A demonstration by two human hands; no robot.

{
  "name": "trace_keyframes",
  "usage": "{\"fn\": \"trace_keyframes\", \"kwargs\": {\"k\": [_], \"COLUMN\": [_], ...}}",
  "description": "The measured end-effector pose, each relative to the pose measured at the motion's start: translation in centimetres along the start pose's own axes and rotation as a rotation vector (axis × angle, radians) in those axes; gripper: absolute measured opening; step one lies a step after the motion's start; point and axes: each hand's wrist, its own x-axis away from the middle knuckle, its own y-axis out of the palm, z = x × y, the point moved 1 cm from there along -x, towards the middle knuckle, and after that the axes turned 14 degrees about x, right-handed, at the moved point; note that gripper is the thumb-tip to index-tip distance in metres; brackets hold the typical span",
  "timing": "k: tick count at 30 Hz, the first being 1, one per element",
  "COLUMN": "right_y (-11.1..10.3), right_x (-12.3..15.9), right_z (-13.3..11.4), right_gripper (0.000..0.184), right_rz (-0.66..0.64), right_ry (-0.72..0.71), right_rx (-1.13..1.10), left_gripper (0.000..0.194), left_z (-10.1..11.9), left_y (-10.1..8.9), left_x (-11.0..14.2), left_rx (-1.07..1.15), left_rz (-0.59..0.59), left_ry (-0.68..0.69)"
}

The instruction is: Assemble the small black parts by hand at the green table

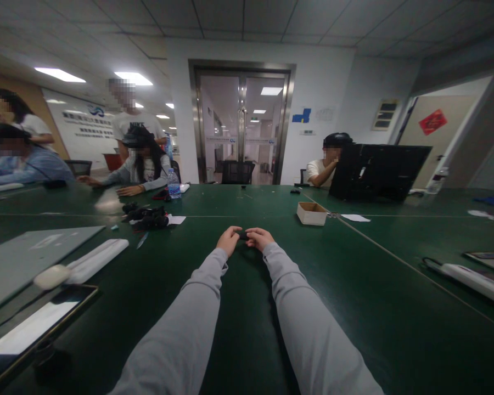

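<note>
Both my arms, in grey sleeves, reach forward over the green table (247, 329). Between my fingertips is a small black object (243, 236), too dark and small to name. My left hand (228, 240) pinches it from the left, with the index finger along its top. From the other side, the bent fingers of my right hand (260, 238) close on its right end. Its lower side merges with the dark tabletop, so I cannot tell whether it touches the table.
An open box (312, 214) stands right of my hands, before a black monitor (379, 173). At left lie a phone (41, 323), a white mouse (52, 277), a pen (142, 240) and black gear (148, 216) near a water bottle (173, 185). Several people are around the table.
</note>
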Motion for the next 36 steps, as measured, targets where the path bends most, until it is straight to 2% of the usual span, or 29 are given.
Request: {"fn": "trace_keyframes", "kwargs": {"k": [4,14,20,25,36], "right_y": [0.06,0.11,0.04,0.10,0.09], "right_x": [-0.02,0.18,-0.13,-0.16,-0.06], "right_z": [-0.01,-0.22,0.04,0.03,0.02], "right_gripper": [0.011,0.011,0.011,0.011,0.011], "right_rz": [0.006,0.007,0.011,0.011,0.007], "right_ry": [0.002,0.006,0.007,0.009,0.007], "right_rx": [-0.014,0.000,-0.008,-0.003,0.003], "left_gripper": [0.028,0.030,0.029,0.026,0.031], "left_z": [-0.29,0.10,-0.26,-0.28,0.23], "left_y": [0.01,0.07,0.18,0.20,0.01], "left_x": [-0.07,0.05,-0.19,-0.07,0.19], "left_rx": [0.001,-0.005,0.040,0.035,0.062], "left_rz": [0.014,-0.031,-0.011,-0.029,-0.041], "left_ry": [-0.046,0.008,-0.071,-0.016,-0.014]}}
